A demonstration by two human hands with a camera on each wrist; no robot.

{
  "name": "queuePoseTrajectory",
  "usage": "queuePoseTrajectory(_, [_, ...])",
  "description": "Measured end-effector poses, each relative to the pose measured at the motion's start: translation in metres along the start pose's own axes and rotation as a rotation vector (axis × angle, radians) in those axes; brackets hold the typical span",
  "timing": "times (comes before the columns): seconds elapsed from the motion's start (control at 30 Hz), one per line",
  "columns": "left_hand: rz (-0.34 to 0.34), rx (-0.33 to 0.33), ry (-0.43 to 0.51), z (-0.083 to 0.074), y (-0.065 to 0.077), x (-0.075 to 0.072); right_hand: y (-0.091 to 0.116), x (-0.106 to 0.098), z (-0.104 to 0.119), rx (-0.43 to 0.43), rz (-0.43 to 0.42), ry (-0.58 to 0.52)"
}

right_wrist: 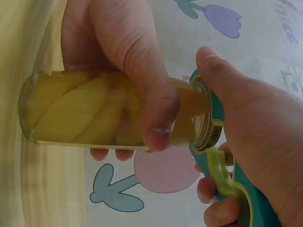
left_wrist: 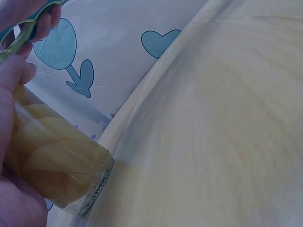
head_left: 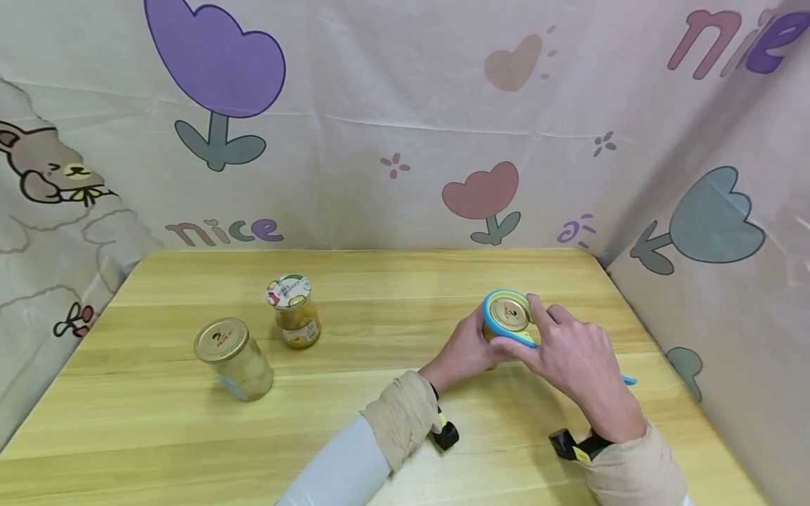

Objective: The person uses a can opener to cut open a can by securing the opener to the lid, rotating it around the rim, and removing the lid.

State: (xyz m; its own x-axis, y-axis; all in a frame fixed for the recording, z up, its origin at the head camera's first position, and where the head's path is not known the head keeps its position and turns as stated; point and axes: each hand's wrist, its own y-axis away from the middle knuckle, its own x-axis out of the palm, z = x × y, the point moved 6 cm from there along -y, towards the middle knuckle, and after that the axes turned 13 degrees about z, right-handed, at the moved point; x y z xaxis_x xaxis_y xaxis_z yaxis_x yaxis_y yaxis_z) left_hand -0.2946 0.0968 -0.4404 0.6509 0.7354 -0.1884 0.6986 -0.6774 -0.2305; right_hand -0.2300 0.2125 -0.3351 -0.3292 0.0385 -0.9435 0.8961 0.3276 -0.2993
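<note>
My left hand (head_left: 464,353) grips a glass jar of pale yellow fruit pieces (right_wrist: 85,111), its fingers and thumb curled round the body. The jar stands upright at the right of the table, its base close to the wood. Around its gold lid (head_left: 509,314) sits a blue and green jar opener (right_wrist: 218,172). In the right wrist view, the fingers of my right hand (head_left: 576,355) curl round the opener's handles, with the thumb up by the lid. A blue handle end shows past the right wrist in the head view.
Two more jars stand on the left of the wooden table (head_left: 354,422): a gold-lidded jar of pale fruit (head_left: 245,369) and, behind it, a smaller jar with a patterned lid (head_left: 297,320). A printed cloth (head_left: 367,84) hangs along the back and sides.
</note>
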Motion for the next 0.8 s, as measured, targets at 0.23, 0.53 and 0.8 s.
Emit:
queuePoseTrajectory(0.23, [0.001, 0.000, -0.023, -0.0026, 0.0008, -0.0008, -0.0011, 0.0010, -0.0018, -0.037, -0.001, -0.007])
queuePoseTrajectory(0.53, [-0.002, -0.028, -0.028, -0.0022, 0.0025, -0.0023, -0.0037, 0.0023, -0.0039, -0.122, -0.046, -0.018])
queuePoseTrajectory(0.8, [0.005, -0.056, -0.011, -0.0016, 0.0034, -0.0026, -0.0067, 0.0020, -0.0056, -0.166, -0.052, -0.045])
